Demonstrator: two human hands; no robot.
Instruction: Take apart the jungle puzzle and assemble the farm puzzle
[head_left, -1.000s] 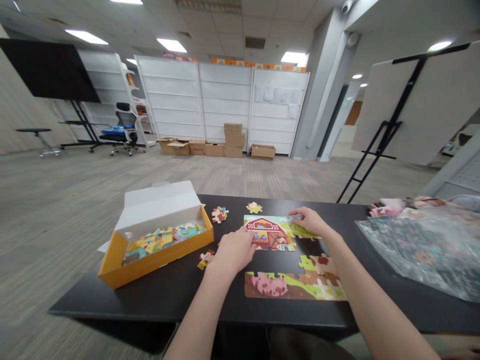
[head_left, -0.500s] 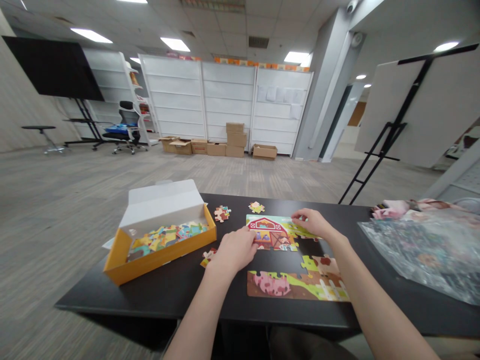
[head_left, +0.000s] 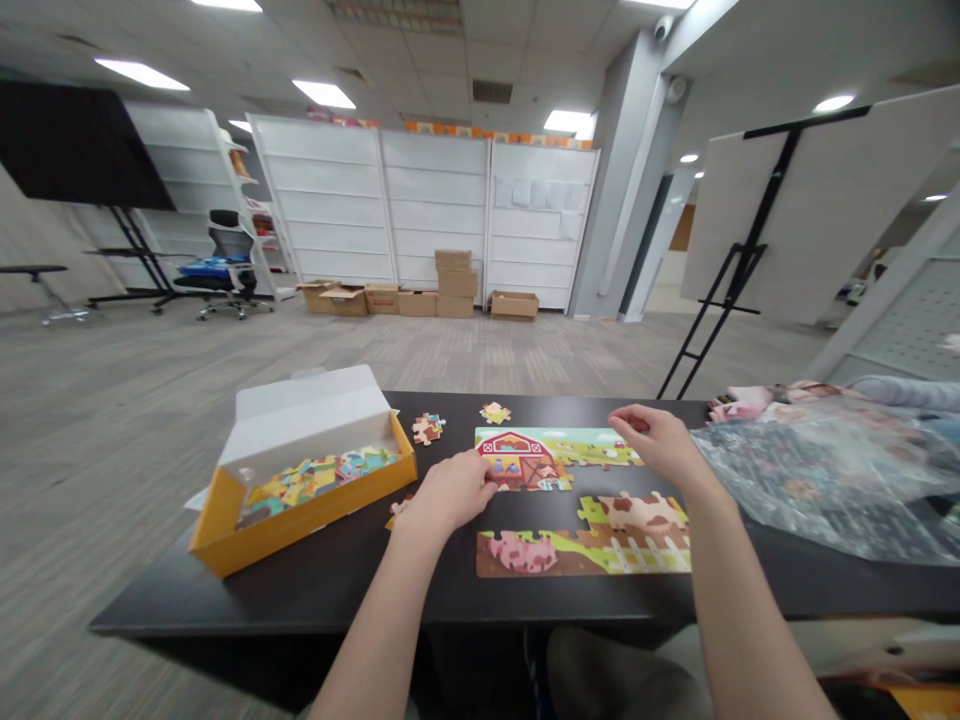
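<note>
Two joined puzzle sections lie on the black table. The upper one, a red barn section [head_left: 517, 462], runs right into a green field with sheep. Below it, past a gap, is the lower section [head_left: 585, 555] with a pink pig, a cow and a white fence. My left hand [head_left: 454, 488] rests at the barn's left edge, fingers curled with the fingertips on it; nothing is seen in them. My right hand [head_left: 651, 437] hovers at the upper section's right end, fingers curled together; what they hold, if anything, is hidden.
An orange box [head_left: 307, 515] with a raised white lid and many loose pieces stands left. Loose pieces lie behind [head_left: 428, 429] [head_left: 496, 412], one partly under my left wrist. A clear plastic bag [head_left: 817, 480] covers the table's right side.
The view has shifted right. My right hand has moved right along the upper section, uncovering the field with sheep. My left hand stays at the barn.
</note>
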